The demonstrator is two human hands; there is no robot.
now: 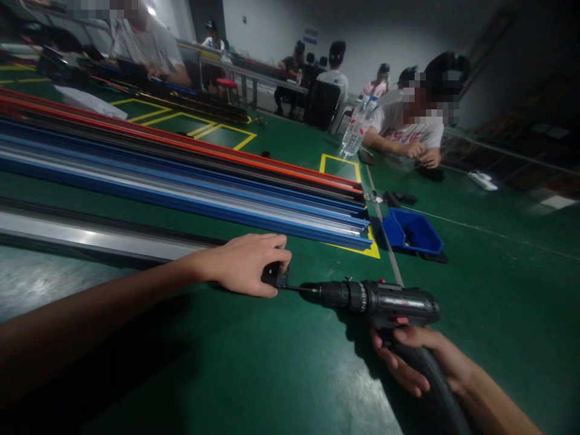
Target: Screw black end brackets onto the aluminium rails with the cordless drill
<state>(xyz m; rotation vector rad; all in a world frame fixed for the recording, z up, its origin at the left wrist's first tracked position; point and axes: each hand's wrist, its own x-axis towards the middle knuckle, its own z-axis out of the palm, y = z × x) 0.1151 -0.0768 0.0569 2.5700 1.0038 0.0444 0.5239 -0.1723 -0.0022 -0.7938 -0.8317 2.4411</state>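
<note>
My right hand (pixel 417 356) is wrapped round the handle of a black cordless drill (pixel 385 299), which lies level and points left. From its chuck a long thin bit (pixel 296 290) reaches to a small black end piece (pixel 272 275). Fingers of my left hand (pixel 249 263) are closed over this piece at the end of a long silver and black metal profile (pixel 104 235). Whether the bit's tip sits in a screw is hidden. Beyond my left hand lie several long blue profiles (pixel 272 208) and an orange one (pixel 254 154), side by side.
A blue bin (pixel 412 232) with small dark parts stands beyond the drill, on the green table (pixel 290 362). Clear plastic bottles (pixel 356 127) stand further back. Across the table a person (pixel 408 127) works with both hands; another sits at the far left.
</note>
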